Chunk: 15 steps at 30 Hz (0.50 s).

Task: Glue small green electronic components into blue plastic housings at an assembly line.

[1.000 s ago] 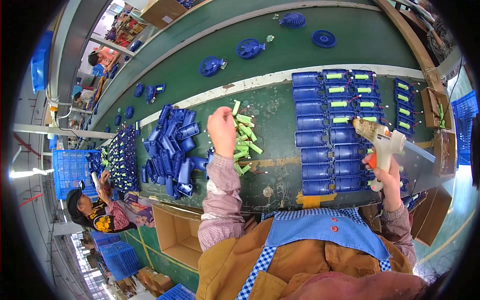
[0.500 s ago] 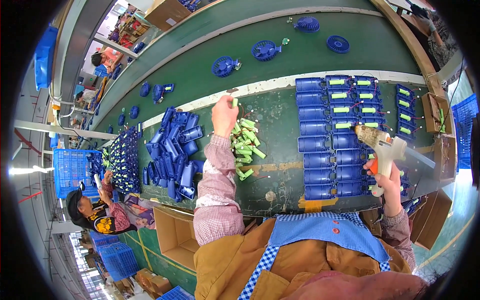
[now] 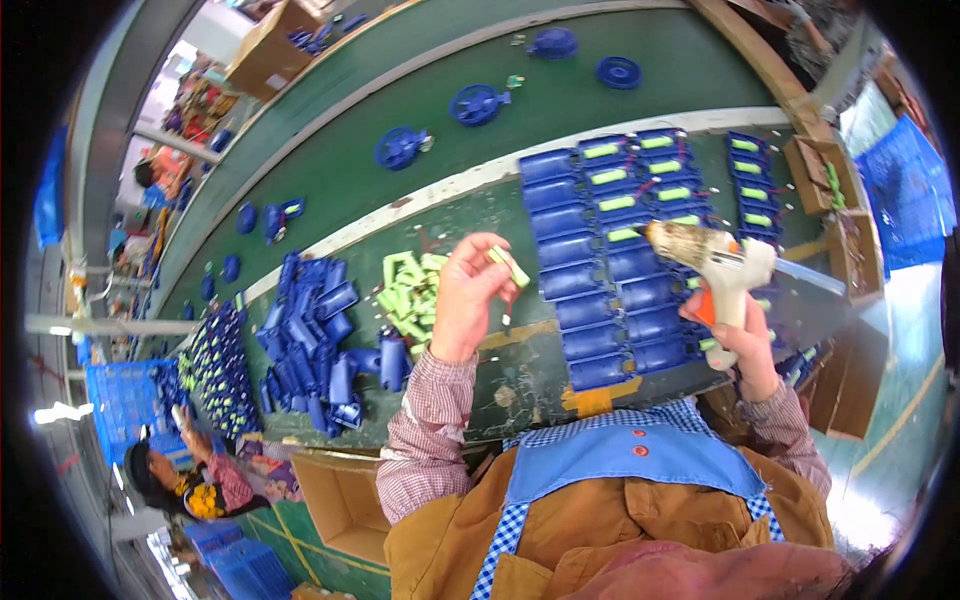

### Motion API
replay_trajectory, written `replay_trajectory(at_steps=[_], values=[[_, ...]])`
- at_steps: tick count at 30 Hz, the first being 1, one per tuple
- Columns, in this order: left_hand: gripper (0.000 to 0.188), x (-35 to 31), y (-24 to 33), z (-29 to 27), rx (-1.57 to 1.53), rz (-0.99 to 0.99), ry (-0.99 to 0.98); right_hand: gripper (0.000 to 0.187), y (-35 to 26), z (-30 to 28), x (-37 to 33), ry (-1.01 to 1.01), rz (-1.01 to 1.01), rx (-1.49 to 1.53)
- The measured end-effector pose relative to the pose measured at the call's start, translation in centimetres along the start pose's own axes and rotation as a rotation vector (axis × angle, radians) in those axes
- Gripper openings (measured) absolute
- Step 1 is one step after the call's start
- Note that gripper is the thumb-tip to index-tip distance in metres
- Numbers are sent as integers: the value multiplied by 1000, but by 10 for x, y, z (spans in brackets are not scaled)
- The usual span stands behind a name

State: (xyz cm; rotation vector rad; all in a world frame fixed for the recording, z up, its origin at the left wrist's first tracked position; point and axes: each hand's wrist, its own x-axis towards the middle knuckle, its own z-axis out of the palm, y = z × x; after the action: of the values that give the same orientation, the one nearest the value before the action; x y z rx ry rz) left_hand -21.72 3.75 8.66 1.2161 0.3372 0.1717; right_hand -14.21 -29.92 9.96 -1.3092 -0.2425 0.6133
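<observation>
My left hand (image 3: 464, 300) pinches a light green battery (image 3: 511, 267) between thumb and fingers, above the workbench. A short wire with a small white plug dangles below it. In my right hand (image 3: 752, 350) is a white hot glue gun (image 3: 738, 272) with an orange trigger; its stained nozzle points left over the blue plastic shells (image 3: 572, 282). These shells lie in columns, and several in the upper rows hold a green battery. Beside my left hand sits a heap of loose green batteries (image 3: 405, 298). Left of that is a pile of blue shells (image 3: 305, 335).
Blue fan heads (image 3: 478, 103) lie on the green conveyor belt (image 3: 340, 165) beyond the white edge strip. Cardboard boxes (image 3: 820, 175) stand at the right end, and an open carton (image 3: 340, 500) is below the bench. A co-worker (image 3: 190, 465) sits at the left.
My left hand has moved right and nearer, from beyond the battery heap toward the shells, carrying the battery. The view has shifted; the glue gun stays at the shells.
</observation>
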Motion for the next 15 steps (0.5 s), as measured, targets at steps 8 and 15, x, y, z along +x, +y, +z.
replay_trajectory(at_steps=[8, 15], values=[[10, -4, -55, 78, 38, -295, -367, 64, 5, 13, 16, -213, 31, 287], [14, -5, -78, 97, 213, -314, -386, 66, 7, 22, 7, -168, 114, 387]])
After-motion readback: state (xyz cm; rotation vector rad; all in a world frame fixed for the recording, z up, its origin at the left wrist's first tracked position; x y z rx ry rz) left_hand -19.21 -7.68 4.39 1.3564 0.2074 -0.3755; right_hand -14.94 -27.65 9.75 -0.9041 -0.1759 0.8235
